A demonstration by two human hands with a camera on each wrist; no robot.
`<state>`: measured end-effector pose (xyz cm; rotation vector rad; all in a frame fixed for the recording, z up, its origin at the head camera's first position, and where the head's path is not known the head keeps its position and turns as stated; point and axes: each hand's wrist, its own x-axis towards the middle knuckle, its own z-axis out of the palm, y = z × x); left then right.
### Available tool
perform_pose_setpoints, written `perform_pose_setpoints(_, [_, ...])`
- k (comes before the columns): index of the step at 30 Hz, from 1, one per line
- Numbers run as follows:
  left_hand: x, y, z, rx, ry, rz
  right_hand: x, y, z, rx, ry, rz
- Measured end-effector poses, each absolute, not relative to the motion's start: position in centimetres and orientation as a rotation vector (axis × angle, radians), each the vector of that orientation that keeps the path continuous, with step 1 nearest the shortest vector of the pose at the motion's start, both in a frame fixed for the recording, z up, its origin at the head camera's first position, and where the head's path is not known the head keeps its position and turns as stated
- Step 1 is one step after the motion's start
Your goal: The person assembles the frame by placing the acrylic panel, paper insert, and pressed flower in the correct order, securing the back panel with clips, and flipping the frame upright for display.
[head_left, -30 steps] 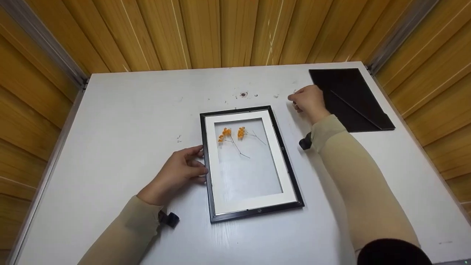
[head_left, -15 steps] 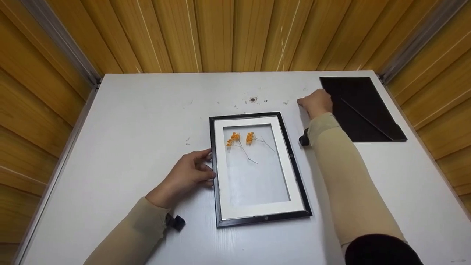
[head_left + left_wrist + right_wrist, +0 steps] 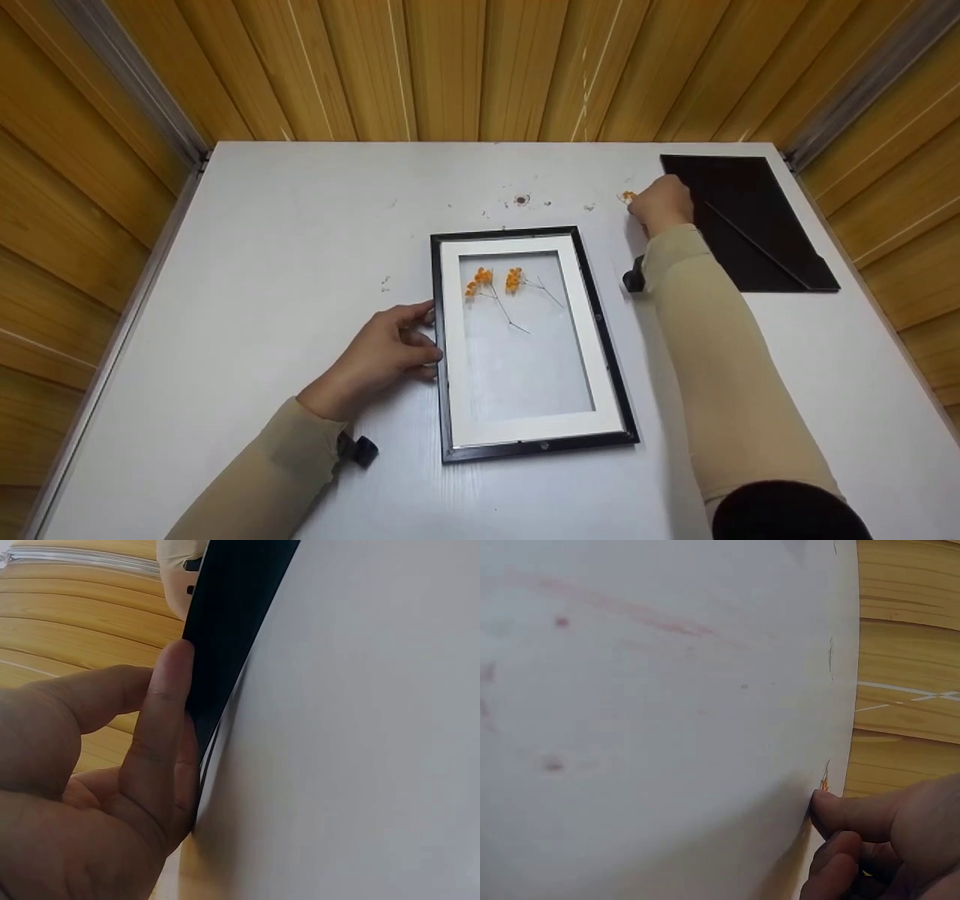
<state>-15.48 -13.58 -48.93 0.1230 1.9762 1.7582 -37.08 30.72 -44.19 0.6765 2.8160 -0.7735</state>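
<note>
The white table (image 3: 315,195) looks unchanged, and on it the black picture frame (image 3: 495,448) lies flat in the same spot, though the head view itself shifts a little. Taking the frame's middle as the clock's centre, the dark panel (image 3: 757,206) lies at 2 o'clock, well apart, also unmoved. Inside the frame, the white mat (image 3: 457,360) borders a pale opening.

The left hand (image 3: 386,345) stays at 9 o'clock, its fingers loosely bent and spread, touching the frame's outer edge without wrapping round it.

The right hand (image 3: 666,204), between 1 and 2 o'clock and just beside the panel, shifts slightly toward 3 o'clock. Its fingers are drawn narrow, and they appear to pinch a third sprig (image 3: 628,196), whose orange tip now shows past the fingertips; half a second ago the head view shows no orange there. The rest of it is hidden.

In the opening, the larger sprig (image 3: 482,277) lies toward 11 o'clock and the smaller sprig (image 3: 514,280) near 12, both undisturbed. I judge the work to be at the picking-up stage: two sprigs inside, one held outside.
</note>
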Motion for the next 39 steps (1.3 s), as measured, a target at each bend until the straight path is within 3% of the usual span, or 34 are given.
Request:
perform_pose_setpoints(19, [-15.4, -13.5, -48.7, 0.093, 1.992, 1.745, -36.7, 31.2, -44.8, 0.479, 2.961, -0.529])
perform_pose_setpoints(29, [-15.3, -13.3, -48.6, 0.095, 2.036, 1.707, -36.7, 31.4, -45.3, 0.194, 3.046, -0.286])
perform_pose_setpoints(39, [-15.5, -13.3, -48.7, 0.101, 2.04, 1.71, -36.8, 32.0, -45.8, 0.089, 2.954, -0.249])
